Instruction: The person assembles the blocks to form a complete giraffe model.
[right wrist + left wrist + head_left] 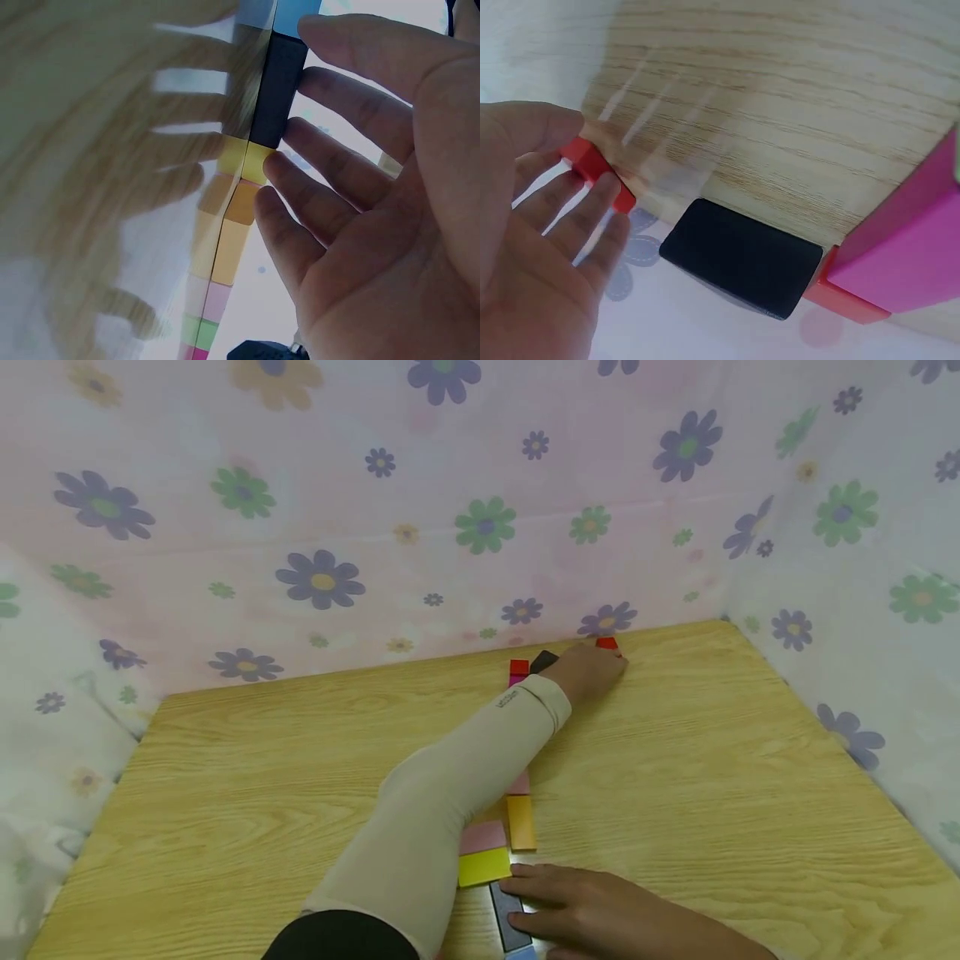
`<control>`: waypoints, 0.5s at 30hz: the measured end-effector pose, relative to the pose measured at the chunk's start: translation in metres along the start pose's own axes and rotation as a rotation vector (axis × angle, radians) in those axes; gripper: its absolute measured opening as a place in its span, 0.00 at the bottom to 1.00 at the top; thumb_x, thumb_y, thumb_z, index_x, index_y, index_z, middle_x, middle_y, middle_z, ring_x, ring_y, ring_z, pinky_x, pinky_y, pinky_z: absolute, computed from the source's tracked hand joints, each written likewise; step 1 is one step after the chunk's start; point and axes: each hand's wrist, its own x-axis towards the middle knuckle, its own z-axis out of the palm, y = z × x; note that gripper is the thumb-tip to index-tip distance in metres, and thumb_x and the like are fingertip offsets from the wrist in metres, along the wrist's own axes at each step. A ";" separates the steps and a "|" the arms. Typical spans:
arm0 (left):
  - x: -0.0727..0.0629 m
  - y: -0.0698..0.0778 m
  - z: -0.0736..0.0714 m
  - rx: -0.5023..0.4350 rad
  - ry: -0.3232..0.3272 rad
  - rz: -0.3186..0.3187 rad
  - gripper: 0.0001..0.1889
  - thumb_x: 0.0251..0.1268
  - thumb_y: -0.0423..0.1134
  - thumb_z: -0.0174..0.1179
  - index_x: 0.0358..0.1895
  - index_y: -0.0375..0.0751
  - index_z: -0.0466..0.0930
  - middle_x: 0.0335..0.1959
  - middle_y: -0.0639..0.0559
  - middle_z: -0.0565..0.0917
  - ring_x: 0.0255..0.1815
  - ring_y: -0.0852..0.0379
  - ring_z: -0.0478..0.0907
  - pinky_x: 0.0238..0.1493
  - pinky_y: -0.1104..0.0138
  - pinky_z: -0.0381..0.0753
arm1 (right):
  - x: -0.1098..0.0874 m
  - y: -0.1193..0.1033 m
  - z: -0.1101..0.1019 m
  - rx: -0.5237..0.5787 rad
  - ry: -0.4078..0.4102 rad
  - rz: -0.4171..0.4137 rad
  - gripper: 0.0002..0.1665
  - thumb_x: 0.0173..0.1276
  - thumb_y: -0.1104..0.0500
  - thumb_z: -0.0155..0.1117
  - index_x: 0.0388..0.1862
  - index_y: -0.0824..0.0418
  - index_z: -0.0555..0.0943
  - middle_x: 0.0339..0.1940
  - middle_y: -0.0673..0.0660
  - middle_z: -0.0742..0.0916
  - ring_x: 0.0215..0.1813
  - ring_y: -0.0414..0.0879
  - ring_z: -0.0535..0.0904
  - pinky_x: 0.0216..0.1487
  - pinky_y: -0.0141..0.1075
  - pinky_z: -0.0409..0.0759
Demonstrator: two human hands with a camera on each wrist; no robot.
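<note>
At the far edge of the table, my left hand [588, 672] pinches a red block [592, 169] between thumb and fingers. Beside that hand lies a black block [739, 259], apart from the red one. A magenta block [907, 247] and a second red block [519, 667] are at the far end of a row of blocks. My right hand [592, 902] rests at the near part of the row, its fingers extended along a dark grey block [510, 922] and a yellow block [483, 867]. The sleeved left arm hides the middle of the row.
An orange block [521, 822] and a pink block [482, 837] lie near the yellow one. A blue block [521, 953] shows at the bottom edge. Flowered cloth [420, 560] stands behind and on both sides of the wooden table [675, 793].
</note>
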 end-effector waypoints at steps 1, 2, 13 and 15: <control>-0.002 0.000 0.000 -0.030 0.007 0.016 0.16 0.83 0.38 0.39 0.63 0.47 0.73 0.59 0.54 0.82 0.53 0.59 0.80 0.58 0.69 0.77 | 0.000 0.000 0.000 -0.001 0.005 -0.004 0.22 0.76 0.51 0.59 0.65 0.53 0.80 0.71 0.55 0.78 0.69 0.51 0.77 0.62 0.39 0.82; -0.004 0.000 0.000 -0.054 0.013 0.031 0.16 0.83 0.38 0.38 0.60 0.47 0.74 0.56 0.54 0.82 0.51 0.60 0.80 0.56 0.70 0.77 | 0.000 -0.001 0.000 0.000 0.008 -0.007 0.22 0.76 0.51 0.59 0.65 0.53 0.80 0.71 0.55 0.78 0.69 0.51 0.77 0.62 0.40 0.82; -0.015 0.020 0.011 0.098 0.099 0.136 0.18 0.82 0.33 0.40 0.64 0.47 0.75 0.59 0.52 0.81 0.56 0.59 0.79 0.56 0.72 0.82 | 0.000 -0.002 -0.001 0.028 -0.003 -0.003 0.23 0.74 0.52 0.62 0.66 0.54 0.79 0.71 0.55 0.77 0.70 0.52 0.76 0.62 0.40 0.82; -0.018 0.025 0.012 0.109 0.109 0.126 0.17 0.82 0.34 0.40 0.61 0.47 0.76 0.54 0.53 0.83 0.53 0.60 0.80 0.52 0.72 0.82 | 0.000 -0.002 0.000 0.024 0.002 -0.001 0.23 0.73 0.52 0.63 0.65 0.54 0.80 0.71 0.55 0.77 0.70 0.52 0.76 0.62 0.39 0.83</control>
